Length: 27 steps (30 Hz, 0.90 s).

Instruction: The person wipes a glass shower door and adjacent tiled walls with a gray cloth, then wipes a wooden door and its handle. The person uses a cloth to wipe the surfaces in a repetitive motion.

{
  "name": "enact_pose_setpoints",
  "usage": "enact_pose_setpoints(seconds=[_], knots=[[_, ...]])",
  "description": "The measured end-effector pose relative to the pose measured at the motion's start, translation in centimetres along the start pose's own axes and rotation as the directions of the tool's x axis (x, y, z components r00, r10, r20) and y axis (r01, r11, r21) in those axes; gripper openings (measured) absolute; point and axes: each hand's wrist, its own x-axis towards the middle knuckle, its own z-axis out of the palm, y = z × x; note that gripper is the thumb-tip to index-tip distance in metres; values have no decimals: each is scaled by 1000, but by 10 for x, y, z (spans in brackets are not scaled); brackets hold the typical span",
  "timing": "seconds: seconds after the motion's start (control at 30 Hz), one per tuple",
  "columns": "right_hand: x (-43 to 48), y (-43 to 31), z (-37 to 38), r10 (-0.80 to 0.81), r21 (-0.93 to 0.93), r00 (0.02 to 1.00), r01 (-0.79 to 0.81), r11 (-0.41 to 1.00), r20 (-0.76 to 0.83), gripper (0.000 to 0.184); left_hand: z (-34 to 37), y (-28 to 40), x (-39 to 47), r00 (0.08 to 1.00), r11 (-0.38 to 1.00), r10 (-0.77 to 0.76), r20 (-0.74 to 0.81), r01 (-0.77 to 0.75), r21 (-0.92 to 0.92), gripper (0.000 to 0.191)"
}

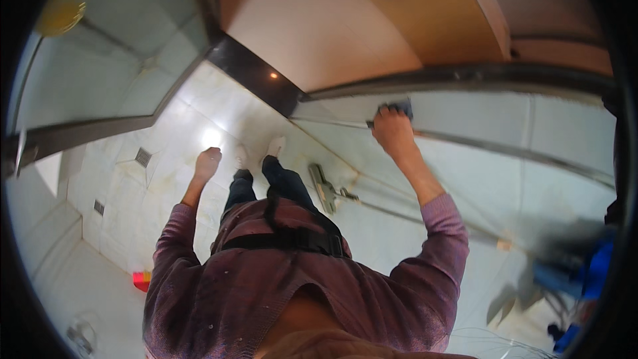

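Observation:
My right hand [395, 128] grips a dark grey cloth or pad [404, 106] against the pale tiled wall [468, 114], close beside a thin dark strip [478, 149] that runs along it. Part of the pad is hidden under my fingers, so its exact kind is unclear. Lower and to the left, my left hand [208, 163] hangs above the light tiled floor [189, 129] with its fingers curled in. Nothing shows in it.
A flat mop head [323, 188] with a long pole is right of my legs. A dark threshold [254, 77] lies ahead. Floor drains [143, 157] sit at left, near a red and yellow object [142, 281]. Blue items [595, 269] are at right.

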Motion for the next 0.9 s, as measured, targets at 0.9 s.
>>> enact_pose_setpoints(seconds=[0.9], knots=[[208, -139, 50, 259, 958, 937, -179, -225, 236, 29, -64, 174, 65, 865, 498, -496, 81, 359, -789, 15]])
